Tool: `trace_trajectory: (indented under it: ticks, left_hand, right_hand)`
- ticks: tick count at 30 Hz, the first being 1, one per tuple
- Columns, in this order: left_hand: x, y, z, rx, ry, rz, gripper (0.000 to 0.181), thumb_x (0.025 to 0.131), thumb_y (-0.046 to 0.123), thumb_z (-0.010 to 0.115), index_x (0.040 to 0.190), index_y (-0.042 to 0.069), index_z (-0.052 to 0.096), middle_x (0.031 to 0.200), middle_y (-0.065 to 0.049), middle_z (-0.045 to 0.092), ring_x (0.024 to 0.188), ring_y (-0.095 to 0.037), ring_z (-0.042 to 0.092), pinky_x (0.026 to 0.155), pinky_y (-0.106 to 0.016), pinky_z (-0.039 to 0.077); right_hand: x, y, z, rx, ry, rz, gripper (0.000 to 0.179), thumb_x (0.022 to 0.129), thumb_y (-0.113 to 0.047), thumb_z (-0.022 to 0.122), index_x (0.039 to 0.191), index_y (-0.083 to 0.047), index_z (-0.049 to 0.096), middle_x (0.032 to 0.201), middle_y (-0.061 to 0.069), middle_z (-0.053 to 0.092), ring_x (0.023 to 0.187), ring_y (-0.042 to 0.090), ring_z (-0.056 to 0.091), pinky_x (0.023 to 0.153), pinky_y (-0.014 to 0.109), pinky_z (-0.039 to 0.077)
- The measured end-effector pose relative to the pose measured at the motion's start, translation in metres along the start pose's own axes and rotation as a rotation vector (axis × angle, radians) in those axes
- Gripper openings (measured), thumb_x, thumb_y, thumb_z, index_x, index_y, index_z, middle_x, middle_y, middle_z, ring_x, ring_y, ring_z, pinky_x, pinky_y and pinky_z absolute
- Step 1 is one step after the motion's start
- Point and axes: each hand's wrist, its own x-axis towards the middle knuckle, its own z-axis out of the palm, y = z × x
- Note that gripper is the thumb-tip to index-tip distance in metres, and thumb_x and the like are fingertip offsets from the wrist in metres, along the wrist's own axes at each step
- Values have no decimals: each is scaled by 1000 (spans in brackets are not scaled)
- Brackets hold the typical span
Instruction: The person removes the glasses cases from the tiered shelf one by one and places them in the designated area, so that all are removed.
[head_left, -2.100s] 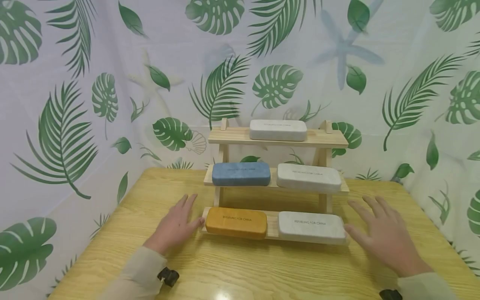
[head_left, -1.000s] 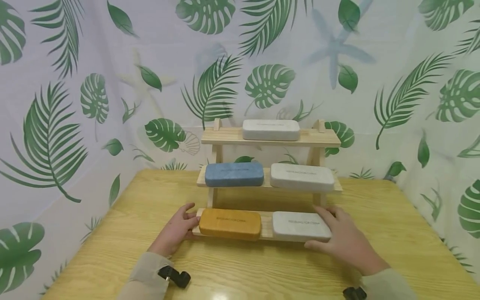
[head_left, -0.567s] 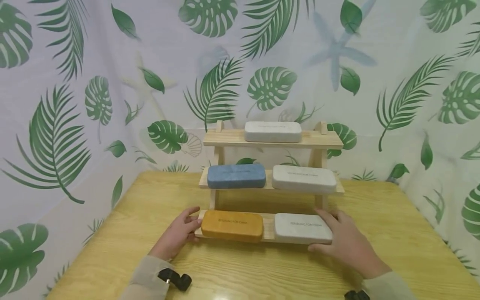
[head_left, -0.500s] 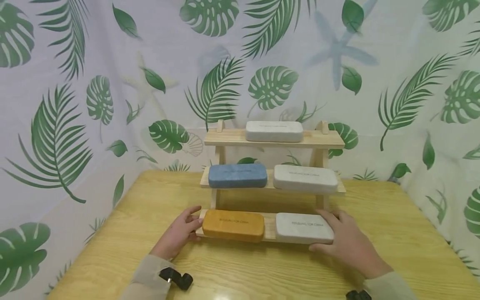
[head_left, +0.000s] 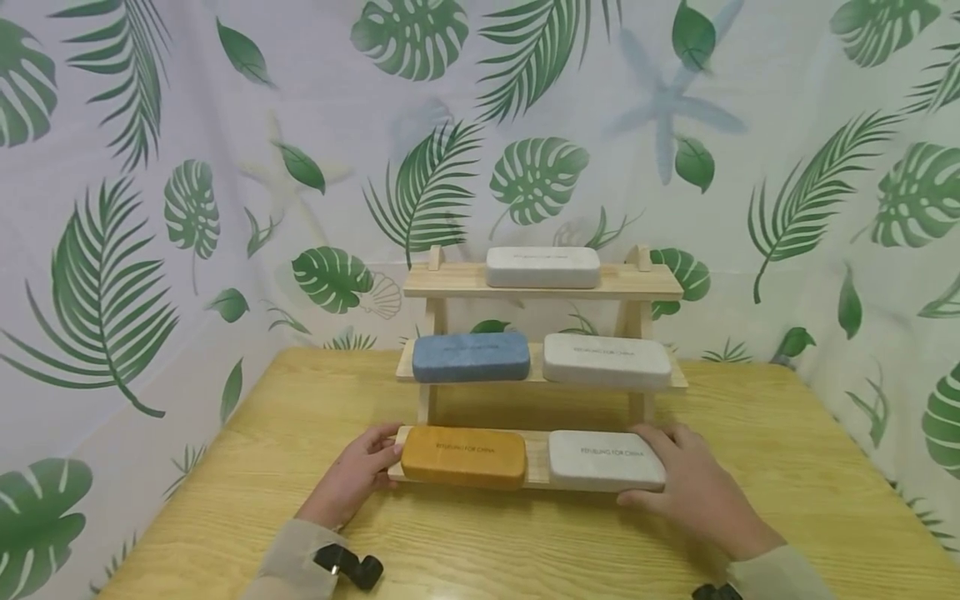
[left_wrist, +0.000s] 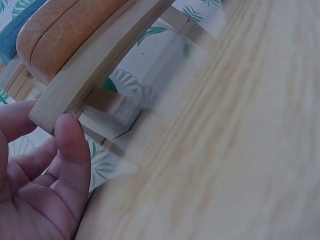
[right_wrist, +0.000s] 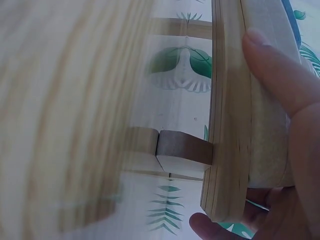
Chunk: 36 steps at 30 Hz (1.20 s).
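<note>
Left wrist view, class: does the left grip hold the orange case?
No, the left grip holds the end of the shelf under the orange case.

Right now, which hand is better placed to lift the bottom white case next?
Right, likely: the right hand is at the right end of the bottom white case, thumb along its front. The left hand pinches the bottom shelf at its other end, beyond the orange case.

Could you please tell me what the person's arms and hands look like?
The left hand and right hand are ungloved. The left sleeve and right sleeve are plain light beige. Each wrist has a small black device, the right one partly out of frame.
</note>
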Motion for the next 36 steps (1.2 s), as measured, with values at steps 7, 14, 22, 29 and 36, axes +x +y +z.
trace_trajectory:
  ticks: [7,14,22,29,36]
  left_hand:
    - [0,-1,-3,-1,1,3,61,106,28,57,156,4,32,130,-19,55,103,-26,63,78,-37,55]
    - [0,-5,-4,-20,-6,6,59,106,26,57,155,3,34,127,-18,56,102,-27,64,79,-38,55]
    - [4,-6,-1,-24,-12,28,54,107,22,54,154,2,36,127,-18,57,102,-27,64,79,-37,55]
    - [2,-5,-2,-16,0,23,52,108,20,53,154,2,35,129,-18,57,103,-26,64,78,-37,55]
    - [0,-4,-2,-23,11,21,57,106,24,57,154,2,36,129,-18,56,101,-25,64,77,-36,56]
  right_hand:
    - [2,3,-2,-1,-23,-13,104,69,-77,75,147,-12,51,131,20,51,114,37,52,83,60,51]
    - [-2,11,-6,56,-91,-17,108,67,-78,75,151,-17,47,147,24,42,128,47,45,88,69,46]
    - [-13,30,-21,122,-138,-33,104,67,-73,79,150,-19,49,143,18,51,123,38,52,93,63,45]
    - [-15,45,-36,127,-206,-43,102,70,-70,79,149,-12,49,136,12,53,112,24,53,90,51,48]
    - [-18,75,-49,113,-247,12,104,72,-67,80,148,-3,45,136,18,51,113,30,53,86,50,47]
